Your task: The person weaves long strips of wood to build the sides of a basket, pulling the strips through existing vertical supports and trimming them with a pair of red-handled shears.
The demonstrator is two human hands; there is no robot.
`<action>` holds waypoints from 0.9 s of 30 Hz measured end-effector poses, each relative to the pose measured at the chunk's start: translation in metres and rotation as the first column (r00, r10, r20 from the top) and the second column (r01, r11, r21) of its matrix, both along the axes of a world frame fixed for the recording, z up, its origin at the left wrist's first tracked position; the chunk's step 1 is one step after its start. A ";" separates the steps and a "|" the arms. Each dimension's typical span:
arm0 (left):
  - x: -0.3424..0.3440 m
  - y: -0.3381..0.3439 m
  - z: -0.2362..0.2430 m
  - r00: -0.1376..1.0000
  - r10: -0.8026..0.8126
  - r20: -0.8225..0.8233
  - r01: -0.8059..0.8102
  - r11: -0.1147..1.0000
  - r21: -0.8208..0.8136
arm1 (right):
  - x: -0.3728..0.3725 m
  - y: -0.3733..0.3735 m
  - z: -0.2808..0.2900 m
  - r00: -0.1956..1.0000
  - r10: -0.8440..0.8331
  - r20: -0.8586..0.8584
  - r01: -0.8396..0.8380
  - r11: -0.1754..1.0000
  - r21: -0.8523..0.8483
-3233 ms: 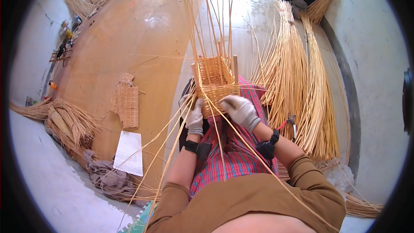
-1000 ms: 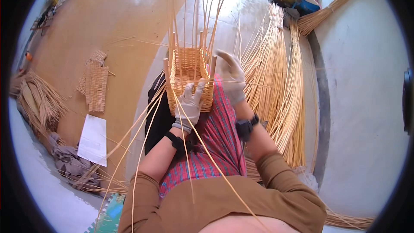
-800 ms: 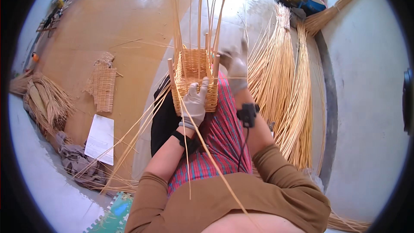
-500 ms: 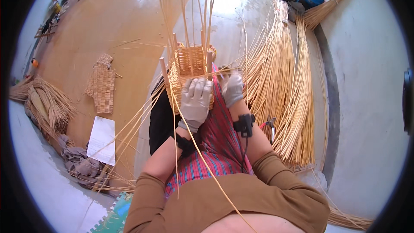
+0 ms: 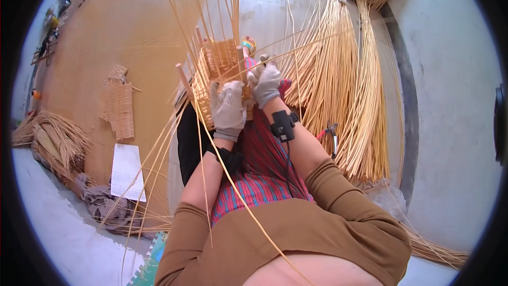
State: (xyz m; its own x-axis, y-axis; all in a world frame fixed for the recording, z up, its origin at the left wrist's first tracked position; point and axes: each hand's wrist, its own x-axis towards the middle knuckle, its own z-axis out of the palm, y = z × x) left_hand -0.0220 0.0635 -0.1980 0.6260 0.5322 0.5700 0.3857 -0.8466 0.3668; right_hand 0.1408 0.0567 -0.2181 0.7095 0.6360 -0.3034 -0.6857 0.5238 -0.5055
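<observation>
A small half-woven wicker basket [image 5: 221,57] rests at my lap, with wooden corner posts [image 5: 183,79] and long upright strands rising from its far side. My left hand [image 5: 229,107], in a pale work glove, is closed over the near wall of the basket. At the basket's right near corner my right hand [image 5: 265,80], gloved too, is closed on a wicker strand [image 5: 296,54] that runs out to the right. Its fingertips are partly hidden. Several loose strands [image 5: 226,169] hang from the basket's left side toward me, across my clothes.
On the right lie large bundles of wicker strands [image 5: 330,74], with red-handled pliers [image 5: 329,133] beside them. To the left are woven panels [image 5: 120,106], a white sheet [image 5: 128,172], a crumpled grey cloth [image 5: 108,204] and another strand bundle [image 5: 61,140].
The right hand has moved closer to the left hand and the basket corner, and farther from me. The basket and left hand sit more to the left in the picture as the view shifted.
</observation>
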 end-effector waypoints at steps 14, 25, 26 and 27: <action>0.006 -0.006 0.009 0.960 0.151 -0.235 -0.152 0.988 0.011 | -0.117 -0.079 0.088 0.351 0.321 0.880 -0.149 0.947 -0.286; -0.036 0.005 0.007 0.751 0.267 0.604 0.488 0.391 -0.780 | 0.005 -0.054 0.070 0.179 0.670 0.720 -0.026 0.735 -0.677; -0.032 0.007 0.010 0.713 0.282 0.642 0.551 0.341 -0.762 | 0.004 -0.045 0.067 0.183 0.690 0.701 -0.077 0.721 -0.689; -0.030 0.008 0.009 0.705 0.309 0.639 0.560 0.311 -0.768 | 0.002 -0.039 0.061 0.185 0.709 0.681 -0.129 0.704 -0.698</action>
